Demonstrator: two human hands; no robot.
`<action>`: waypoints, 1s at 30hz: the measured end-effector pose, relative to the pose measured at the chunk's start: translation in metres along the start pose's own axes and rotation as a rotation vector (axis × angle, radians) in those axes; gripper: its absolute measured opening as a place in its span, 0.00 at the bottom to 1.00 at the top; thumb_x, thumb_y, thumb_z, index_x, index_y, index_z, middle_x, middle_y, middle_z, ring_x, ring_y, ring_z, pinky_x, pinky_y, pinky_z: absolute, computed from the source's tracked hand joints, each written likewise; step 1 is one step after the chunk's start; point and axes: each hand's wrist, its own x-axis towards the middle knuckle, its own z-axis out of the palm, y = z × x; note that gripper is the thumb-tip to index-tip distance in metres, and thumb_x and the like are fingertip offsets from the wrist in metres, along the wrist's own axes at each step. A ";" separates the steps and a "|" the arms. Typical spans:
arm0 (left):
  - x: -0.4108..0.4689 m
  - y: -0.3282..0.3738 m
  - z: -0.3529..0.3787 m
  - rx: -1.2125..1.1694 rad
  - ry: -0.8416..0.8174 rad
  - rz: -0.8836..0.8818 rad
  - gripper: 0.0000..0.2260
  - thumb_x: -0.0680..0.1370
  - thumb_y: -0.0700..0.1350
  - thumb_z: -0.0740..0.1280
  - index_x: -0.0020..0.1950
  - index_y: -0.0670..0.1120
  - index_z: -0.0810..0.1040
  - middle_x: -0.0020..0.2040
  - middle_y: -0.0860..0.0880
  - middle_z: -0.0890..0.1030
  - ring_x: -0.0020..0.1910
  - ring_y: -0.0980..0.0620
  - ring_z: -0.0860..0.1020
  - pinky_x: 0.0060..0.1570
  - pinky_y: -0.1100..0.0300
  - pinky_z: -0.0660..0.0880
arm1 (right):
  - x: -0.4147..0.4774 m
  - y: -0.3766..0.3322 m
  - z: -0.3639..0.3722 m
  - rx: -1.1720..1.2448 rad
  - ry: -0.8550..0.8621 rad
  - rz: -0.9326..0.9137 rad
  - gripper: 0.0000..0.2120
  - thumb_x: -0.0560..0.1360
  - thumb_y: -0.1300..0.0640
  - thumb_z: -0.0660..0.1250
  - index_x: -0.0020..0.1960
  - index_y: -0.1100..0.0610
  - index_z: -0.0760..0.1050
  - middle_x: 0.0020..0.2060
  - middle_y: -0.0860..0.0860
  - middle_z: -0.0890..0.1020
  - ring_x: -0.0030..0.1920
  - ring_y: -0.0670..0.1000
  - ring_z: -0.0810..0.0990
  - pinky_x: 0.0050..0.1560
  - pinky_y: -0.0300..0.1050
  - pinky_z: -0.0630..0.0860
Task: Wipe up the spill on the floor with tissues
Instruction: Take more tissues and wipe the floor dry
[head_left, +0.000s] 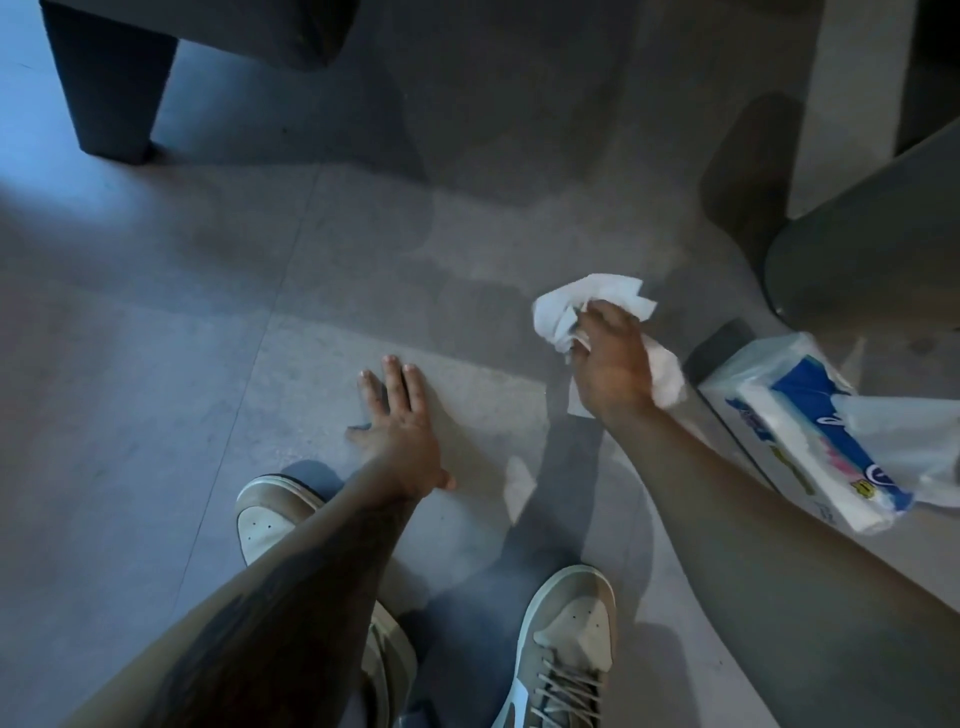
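My right hand (613, 364) grips a crumpled wad of white tissues (566, 306) just above the grey tiled floor (208, 338), right of centre. My left hand (400, 421) lies flat on the floor with straight fingers, a little left of the tissues. A small white scrap of tissue (519, 486) sits on the floor between my arms. I cannot make out the outline of a spill on the tiles. The opened tissue pack (810, 441), white and blue in clear plastic, lies on the floor at the right, close to my right forearm.
My two beige sneakers (566, 654) stand at the bottom of the view. A dark furniture leg (114, 88) stands on the floor at the top left. A grey rounded object (872, 249) sits at the right edge, above the pack.
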 end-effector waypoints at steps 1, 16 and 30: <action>-0.001 0.002 -0.002 -0.005 -0.014 -0.009 0.68 0.64 0.63 0.78 0.75 0.42 0.25 0.75 0.43 0.23 0.76 0.34 0.31 0.66 0.33 0.67 | -0.002 -0.007 -0.001 0.108 -0.018 -0.014 0.13 0.75 0.62 0.65 0.58 0.58 0.79 0.59 0.56 0.78 0.59 0.58 0.75 0.59 0.45 0.68; 0.000 0.007 -0.003 -0.006 -0.015 -0.031 0.68 0.63 0.61 0.79 0.76 0.42 0.26 0.75 0.43 0.24 0.75 0.33 0.31 0.65 0.34 0.70 | -0.042 0.040 -0.040 -0.028 0.153 -0.166 0.25 0.74 0.63 0.62 0.70 0.57 0.70 0.71 0.54 0.69 0.70 0.58 0.67 0.70 0.52 0.66; 0.001 0.007 -0.001 0.006 -0.009 -0.037 0.68 0.63 0.62 0.79 0.76 0.41 0.27 0.76 0.43 0.25 0.76 0.33 0.31 0.64 0.34 0.70 | -0.029 -0.019 0.022 -0.366 -0.176 -0.264 0.29 0.77 0.52 0.60 0.73 0.66 0.66 0.74 0.64 0.67 0.75 0.63 0.63 0.75 0.56 0.61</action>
